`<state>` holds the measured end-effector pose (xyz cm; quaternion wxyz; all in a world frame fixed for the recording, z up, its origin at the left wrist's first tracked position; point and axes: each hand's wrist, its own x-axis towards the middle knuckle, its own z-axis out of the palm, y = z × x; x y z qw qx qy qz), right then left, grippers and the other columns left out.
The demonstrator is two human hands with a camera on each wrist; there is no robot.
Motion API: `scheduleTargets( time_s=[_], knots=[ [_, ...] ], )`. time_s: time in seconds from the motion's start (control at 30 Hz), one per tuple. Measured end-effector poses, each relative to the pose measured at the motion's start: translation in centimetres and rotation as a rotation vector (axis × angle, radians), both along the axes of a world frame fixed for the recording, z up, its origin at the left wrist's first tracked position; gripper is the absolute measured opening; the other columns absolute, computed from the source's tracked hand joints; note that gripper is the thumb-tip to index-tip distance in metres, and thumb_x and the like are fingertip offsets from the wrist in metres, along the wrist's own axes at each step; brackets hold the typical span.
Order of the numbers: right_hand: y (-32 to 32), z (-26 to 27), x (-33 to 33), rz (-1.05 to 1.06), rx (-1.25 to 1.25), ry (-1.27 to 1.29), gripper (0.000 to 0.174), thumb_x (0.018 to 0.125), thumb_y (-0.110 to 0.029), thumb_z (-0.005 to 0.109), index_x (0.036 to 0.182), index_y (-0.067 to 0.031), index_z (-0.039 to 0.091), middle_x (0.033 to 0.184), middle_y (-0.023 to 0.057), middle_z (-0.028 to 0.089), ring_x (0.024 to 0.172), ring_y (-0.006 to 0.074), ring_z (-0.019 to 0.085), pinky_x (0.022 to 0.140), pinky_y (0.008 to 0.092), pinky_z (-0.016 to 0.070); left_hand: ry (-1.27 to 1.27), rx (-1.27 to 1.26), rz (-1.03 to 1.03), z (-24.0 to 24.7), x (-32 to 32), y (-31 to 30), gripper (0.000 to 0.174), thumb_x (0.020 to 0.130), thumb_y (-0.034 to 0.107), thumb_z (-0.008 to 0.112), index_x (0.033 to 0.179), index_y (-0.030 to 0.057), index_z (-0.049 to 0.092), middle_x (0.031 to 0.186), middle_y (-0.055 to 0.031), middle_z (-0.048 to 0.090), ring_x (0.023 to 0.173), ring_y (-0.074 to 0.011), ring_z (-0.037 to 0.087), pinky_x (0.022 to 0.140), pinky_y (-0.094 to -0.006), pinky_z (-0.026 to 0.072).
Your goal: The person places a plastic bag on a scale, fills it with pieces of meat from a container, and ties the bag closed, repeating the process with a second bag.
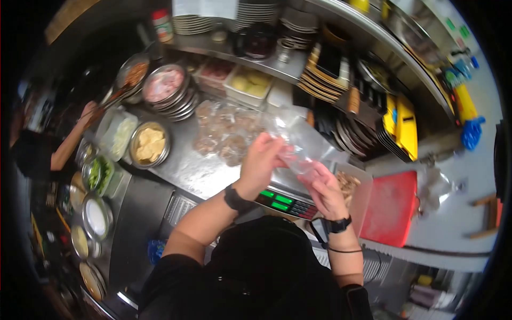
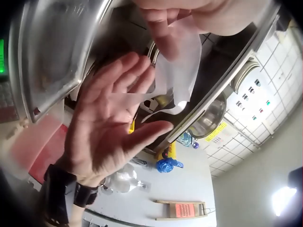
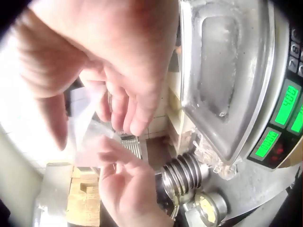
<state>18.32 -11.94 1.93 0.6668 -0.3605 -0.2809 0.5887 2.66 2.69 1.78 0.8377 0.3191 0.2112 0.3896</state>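
A clear plastic bag [image 1: 293, 146] [image 2: 182, 59] [image 3: 87, 123] spans both hands above the scale [image 1: 288, 202]. My left hand [image 1: 261, 164] [image 2: 203, 16] [image 3: 128, 184] pinches the bag between thumb and fingers. My right hand [image 1: 326, 193] [image 2: 109, 113] [image 3: 104, 52] faces it palm up front in the left wrist view, fingers nearly straight and thumb apart, the film touching its fingers. The scale's metal tray [image 3: 218, 66] shows with its display lit green. Filled clear bags [image 1: 226, 130] lie on the steel counter left of the hands.
A bin of brownish pieces [image 1: 348, 184] and a red board [image 1: 389, 208] are at the right. Stacked bowls [image 1: 168, 88], a bowl of yellowish pieces [image 1: 150, 144] and food containers [image 1: 248, 85] stand left and behind. Another person's arm [image 1: 74, 136] reaches in at far left.
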Motion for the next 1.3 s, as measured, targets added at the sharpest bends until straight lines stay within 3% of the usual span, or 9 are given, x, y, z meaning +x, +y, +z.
scheduleTargets(
  time_s=[0.2, 0.33, 0.47, 0.6, 0.73, 0.8, 0.87, 1.07, 1.3],
  knots=[
    [0.8, 1.0, -0.1, -0.242, -0.18, 0.034, 0.04, 0.096, -0.008, 0.067, 0.133, 0.0023, 0.055, 0.129, 0.0138, 0.062, 0.125, 0.0215, 0.057, 0.11, 0.0346, 0.0409, 0.156, 0.095, -0.028, -0.3, 0.1, -0.7, 0.018, 0.103, 0.018, 0.058, 0.114, 0.0054, 0.053, 0.099, -0.012, 0.071, 0.081, -0.02, 0.073, 0.063, -0.0269, 0.0595],
    [1.0, 0.5, 0.5, -0.275, -0.226, -0.158, 0.022, 0.096, -0.007, 0.067, 0.116, -0.0002, 0.062, 0.11, 0.0094, 0.071, 0.104, 0.0171, 0.065, 0.097, 0.0294, 0.0466, 0.269, 0.154, -0.09, -0.7, 0.3, -0.5, 0.015, 0.103, 0.017, 0.058, 0.112, 0.0056, 0.056, 0.096, -0.0102, 0.072, 0.075, -0.017, 0.072, 0.054, -0.0231, 0.0552],
    [0.7, 0.6, 1.0, -0.4, -0.273, -0.269, 0.014, 0.099, -0.012, 0.064, 0.11, -0.0042, 0.062, 0.103, 0.0044, 0.07, 0.101, 0.0139, 0.064, 0.092, 0.0289, 0.0491, 0.391, 0.198, -0.009, -2.1, -0.2, -0.3, 0.013, 0.1, 0.016, 0.064, 0.103, 0.0077, 0.055, 0.078, -0.0043, 0.065, 0.052, -0.0104, 0.058, 0.042, -0.0232, 0.0427],
    [0.1, 0.4, 1.2, -0.405, -0.161, -0.029, 0.019, 0.105, -0.016, 0.053, 0.12, -0.0045, 0.055, 0.115, 0.0092, 0.063, 0.113, 0.0246, 0.064, 0.101, 0.0387, 0.0524, 0.469, 0.239, 0.016, -1.0, 0.3, -1.0, 0.022, 0.095, 0.014, 0.071, 0.104, 0.005, 0.053, 0.078, -0.0003, 0.06, 0.057, -0.0086, 0.052, 0.048, -0.023, 0.0414],
    [0.6, -2.5, 1.9, -0.465, -0.155, 0.069, 0.027, 0.108, -0.024, 0.05, 0.128, -0.0058, 0.048, 0.113, 0.0122, 0.066, 0.103, 0.0228, 0.069, 0.088, 0.0336, 0.057, 0.735, 1.052, 0.701, 0.1, 1.3, -2.1, 0.048, 0.083, 0.007, 0.077, 0.122, -0.0017, 0.051, 0.1, -0.0121, 0.06, 0.087, -0.0261, 0.058, 0.076, -0.0364, 0.0488],
    [0.6, -2.3, 1.8, -0.462, -0.172, 0.087, 0.029, 0.108, -0.025, 0.05, 0.13, -0.0072, 0.046, 0.114, 0.0139, 0.066, 0.104, 0.0246, 0.069, 0.088, 0.0336, 0.0572, 0.73, 1.126, 0.523, 1.5, 0.7, -2.9, 0.044, 0.08, 0.004, 0.077, 0.118, -0.0016, 0.055, 0.106, -0.0164, 0.058, 0.096, -0.0319, 0.057, 0.081, -0.0397, 0.0477],
    [0.5, -1.8, 1.6, -0.41, -0.182, 0.111, 0.026, 0.107, -0.022, 0.051, 0.128, -0.0077, 0.046, 0.115, 0.0147, 0.065, 0.104, 0.0241, 0.069, 0.087, 0.0334, 0.0577, 0.68, 1.286, 0.239, 1.4, 1.1, -2.7, 0.024, 0.079, 0.004, 0.077, 0.1, -0.0001, 0.066, 0.091, -0.012, 0.06, 0.078, -0.0246, 0.058, 0.067, -0.0342, 0.0475],
    [0.6, -4.4, 1.3, -0.291, -0.142, 0.04, 0.033, 0.098, -0.003, 0.062, 0.126, -0.0041, 0.046, 0.108, 0.0129, 0.068, 0.101, 0.0188, 0.069, 0.087, 0.0303, 0.058, 0.673, 1.391, 0.08, 2.0, 3.3, -3.7, 0.026, 0.08, 0.01, 0.081, 0.1, -0.0019, 0.068, 0.087, -0.0121, 0.069, 0.073, -0.0214, 0.067, 0.064, -0.0321, 0.0526],
    [-1.2, -2.0, 0.7, -0.362, -0.117, -0.101, 0.05, 0.095, 0.0, 0.067, 0.138, -0.0029, 0.043, 0.104, 0.0123, 0.068, 0.097, 0.0166, 0.068, 0.085, 0.0264, 0.0568, 0.682, 0.989, -0.235, -1.6, 2.6, -3.3, 0.012, 0.092, 0.008, 0.07, 0.098, -0.0014, 0.068, 0.088, -0.0134, 0.07, 0.074, -0.0204, 0.07, 0.066, -0.0306, 0.0549]
  ],
)
